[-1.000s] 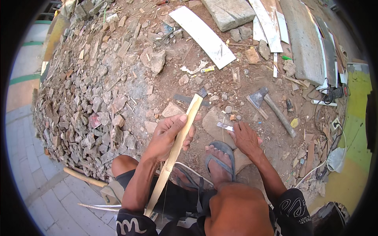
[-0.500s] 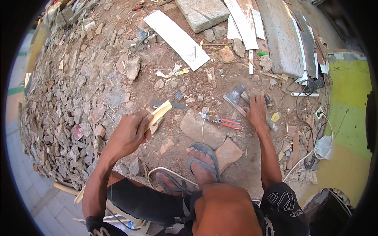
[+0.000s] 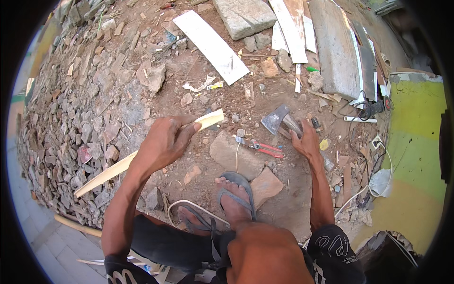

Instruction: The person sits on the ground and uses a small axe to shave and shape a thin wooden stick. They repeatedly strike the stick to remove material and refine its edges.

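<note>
My left hand [image 3: 168, 142] is closed round a long, pale strip of split wood [image 3: 106, 174]. One end of the strip juts out past my fingers, and the rest runs back behind my wrist to the lower left. My right hand [image 3: 307, 142] is closed on the handle of a hatchet [image 3: 275, 119]. The hatchet's grey metal head lies on the dirt, pointing left. Beside it, red-handled pliers [image 3: 265, 147] lie across a flat stone [image 3: 231, 158]. A dark flat piece [image 3: 213, 126] shows partly behind the strip's tip.
Broken rubble [image 3: 90, 137] covers the left side. A white board [image 3: 213, 47] lies ahead, near a concrete slab [image 3: 243, 18]. At the right are a corded power tool [image 3: 378, 106], a socket with a white cable [image 3: 376, 143] and a yellow-green wall [image 3: 416, 142]. My sandalled foot [image 3: 235, 199] is below.
My left hand has moved right and up, turning the wood strip flatter so its long rear part now shows. My right hand's fingers have closed further round the hatchet handle. The view shifted slightly.
</note>
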### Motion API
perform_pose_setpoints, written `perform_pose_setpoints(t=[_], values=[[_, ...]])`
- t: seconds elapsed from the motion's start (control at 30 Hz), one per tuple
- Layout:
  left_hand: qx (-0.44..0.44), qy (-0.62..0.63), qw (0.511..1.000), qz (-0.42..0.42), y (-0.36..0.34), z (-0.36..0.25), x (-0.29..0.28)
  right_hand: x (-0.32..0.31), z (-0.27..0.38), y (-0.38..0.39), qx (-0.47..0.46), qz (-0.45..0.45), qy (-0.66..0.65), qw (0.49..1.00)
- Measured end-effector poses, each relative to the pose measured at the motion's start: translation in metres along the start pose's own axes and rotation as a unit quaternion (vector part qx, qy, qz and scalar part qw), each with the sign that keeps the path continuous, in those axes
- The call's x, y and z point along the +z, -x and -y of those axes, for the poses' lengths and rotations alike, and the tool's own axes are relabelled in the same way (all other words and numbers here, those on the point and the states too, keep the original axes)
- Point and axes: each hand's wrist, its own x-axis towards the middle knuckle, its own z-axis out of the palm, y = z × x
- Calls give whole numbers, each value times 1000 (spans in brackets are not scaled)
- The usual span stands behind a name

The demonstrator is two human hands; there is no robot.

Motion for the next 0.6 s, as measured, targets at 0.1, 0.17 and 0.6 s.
perform_pose_setpoints(t=[0.1, 0.17, 0.6], values=[[-33, 25, 999, 9, 3, -12, -3, -13, 32, 6, 8, 84, -194, 977], [12, 38, 999, 36, 0, -18, -4, -11, 36, 13, 5, 140, -388, 911], [144, -97, 985, -6, 41, -36, -3, -8, 80, 21, -38, 212, -461, 861]])
